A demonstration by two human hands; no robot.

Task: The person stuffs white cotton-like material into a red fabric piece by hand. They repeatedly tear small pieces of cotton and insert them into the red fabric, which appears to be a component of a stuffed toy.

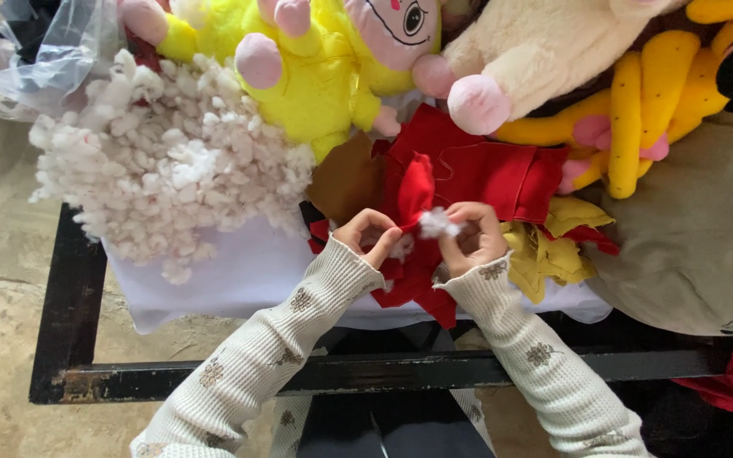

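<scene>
Heap of white stuffing (167, 165) across upper left of frame, on white cloth (239, 276) over black frame table (69, 297). Yellow plush doll (299, 72) at top centre, cream plush (545, 51) and orange plush (663, 102) at upper right. Pile of red fabric pieces (485, 170) at centre, yellow fabric scraps (553, 246) just right of it.

Red fabric piece (416, 199) at centre, between both hands, long axis near vertical, tip toward top of frame.

Left hand (368, 236) touching its left edge, fingers curled, thumb and forefinger pinching the red cloth.

Right hand (472, 237) touching its right side, fingers curled, pinching small tuft of white stuffing (439, 224).

Tuft directly right of the red piece, touching it. Right hand nearer the tuft.
</scene>
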